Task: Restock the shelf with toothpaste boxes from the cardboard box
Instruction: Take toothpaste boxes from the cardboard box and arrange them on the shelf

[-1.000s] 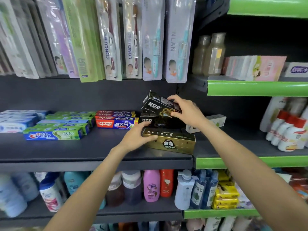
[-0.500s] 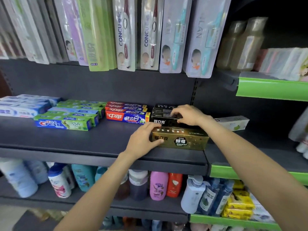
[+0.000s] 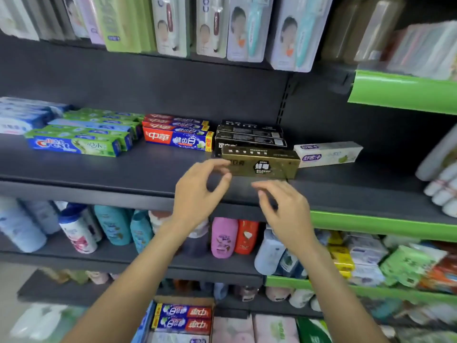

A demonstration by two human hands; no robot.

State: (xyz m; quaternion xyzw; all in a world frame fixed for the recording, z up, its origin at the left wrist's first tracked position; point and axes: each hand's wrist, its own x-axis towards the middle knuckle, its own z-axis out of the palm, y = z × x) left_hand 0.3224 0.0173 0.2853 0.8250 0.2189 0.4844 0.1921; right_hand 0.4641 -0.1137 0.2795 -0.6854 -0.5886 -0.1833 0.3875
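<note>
Both hands withdrawn from stack: left hand (image 3: 197, 191) and right hand (image 3: 284, 206) loosely spread, empty; gold toothpaste box (image 3: 259, 164) just beyond fingertips, black boxes (image 3: 249, 137) behind. Step: placement done. Next: reach down to cardboard box (image 3: 183, 320)

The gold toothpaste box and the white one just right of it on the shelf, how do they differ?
The gold toothpaste box is dark gold with a black hexagon badge; the white toothpaste box is pale with a purple logo. The gold one sits nearer the shelf edge, in front of black boxes; the white one lies further back, alone. Both lie flat, lengthwise.
</note>
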